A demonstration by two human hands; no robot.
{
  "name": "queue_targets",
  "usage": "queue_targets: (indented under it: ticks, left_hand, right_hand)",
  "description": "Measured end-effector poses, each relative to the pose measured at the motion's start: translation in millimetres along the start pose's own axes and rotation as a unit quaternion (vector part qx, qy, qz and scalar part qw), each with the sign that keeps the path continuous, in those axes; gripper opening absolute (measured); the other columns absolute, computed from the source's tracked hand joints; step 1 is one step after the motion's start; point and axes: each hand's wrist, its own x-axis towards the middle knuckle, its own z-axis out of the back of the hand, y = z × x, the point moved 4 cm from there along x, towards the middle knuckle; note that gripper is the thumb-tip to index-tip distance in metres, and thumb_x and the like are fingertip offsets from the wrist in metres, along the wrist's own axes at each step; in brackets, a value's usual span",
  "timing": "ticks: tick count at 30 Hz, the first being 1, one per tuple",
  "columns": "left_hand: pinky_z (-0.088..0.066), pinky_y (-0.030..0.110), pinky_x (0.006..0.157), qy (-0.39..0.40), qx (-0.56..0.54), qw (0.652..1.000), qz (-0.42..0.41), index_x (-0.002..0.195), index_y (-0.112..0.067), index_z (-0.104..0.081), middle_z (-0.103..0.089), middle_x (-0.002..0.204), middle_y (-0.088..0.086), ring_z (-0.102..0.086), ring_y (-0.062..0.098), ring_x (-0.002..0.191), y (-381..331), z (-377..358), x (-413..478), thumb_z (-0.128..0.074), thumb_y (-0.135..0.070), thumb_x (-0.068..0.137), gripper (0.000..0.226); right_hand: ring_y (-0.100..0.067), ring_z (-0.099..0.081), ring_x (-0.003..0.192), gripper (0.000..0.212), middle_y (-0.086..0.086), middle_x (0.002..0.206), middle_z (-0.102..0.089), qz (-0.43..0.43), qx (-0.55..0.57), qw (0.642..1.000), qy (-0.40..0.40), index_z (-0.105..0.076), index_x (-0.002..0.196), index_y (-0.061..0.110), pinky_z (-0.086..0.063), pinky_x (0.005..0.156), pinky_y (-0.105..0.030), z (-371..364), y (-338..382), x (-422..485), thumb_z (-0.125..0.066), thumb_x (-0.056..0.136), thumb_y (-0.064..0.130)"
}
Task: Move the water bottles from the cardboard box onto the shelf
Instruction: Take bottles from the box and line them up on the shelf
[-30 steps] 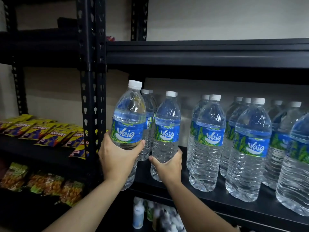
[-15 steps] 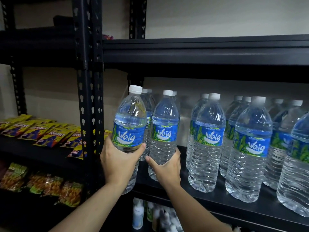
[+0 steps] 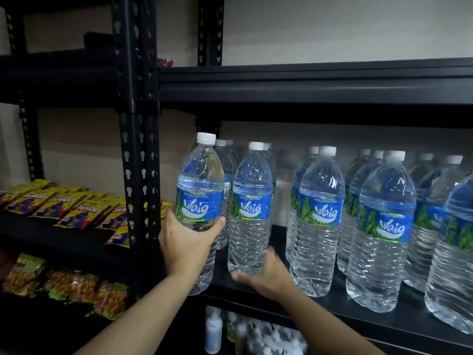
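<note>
A clear water bottle [image 3: 199, 190] with a white cap and a blue Waig label is upright in my left hand [image 3: 186, 244], which grips its middle. It hangs at the front left corner of the black shelf [image 3: 358, 311], its base level with the shelf's front edge. Just to its right, a second bottle [image 3: 249, 213] stands on the shelf. My right hand [image 3: 266, 278] holds this one low at the base, thumb on the left side. Several more bottles [image 3: 317, 213] stand in rows further right and behind. No cardboard box is in view.
A black perforated upright post [image 3: 135, 149] rises just left of the held bottle. Yellow snack packets [image 3: 76, 208] lie on the left-hand shelf, with orange snack bags [image 3: 66, 283] below. The upper shelf board [image 3: 307, 83] sits above the caps. Small white bottles [image 3: 212, 329] stand underneath.
My left hand has brought its bottle down and closer to the neighbouring bottle. My right hand has slid lower, to the base of the standing bottle.
</note>
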Motion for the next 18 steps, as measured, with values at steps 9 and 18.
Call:
queue_targets:
  ticks: [9, 18]
  left_hand:
    - [-0.046, 0.042, 0.100, 0.038, 0.000, 0.999, 0.010, 0.125, -0.007, -0.051, -0.060, 0.123, 0.008, -0.051, 0.029, 0.122, 4, -34, 39, -0.089, -0.055, 0.053, 0.094]
    - [-0.044, 0.043, 0.102, 0.089, 0.012, 0.995, 0.046, 0.126, -0.007, -0.047, -0.056, 0.130, 0.013, -0.049, 0.032, 0.125, 37, -56, 47, -0.088, -0.055, 0.057, 0.093]
  right_hand:
    - [-0.028, -0.051, 0.125, 0.089, -0.007, 0.133, -0.054, 0.011, -0.135, 0.991, 0.018, -0.041, 0.126, 0.017, -0.044, 0.100, -0.038, -4, -11, -8, -0.050, 0.069, 0.084]
    - [-0.020, -0.056, 0.120, 0.089, 0.001, 0.128, -0.059, 0.009, -0.119, 0.993, 0.005, -0.043, 0.122, 0.023, -0.046, 0.095, -0.033, -3, -10, -7, -0.054, 0.062, 0.087]
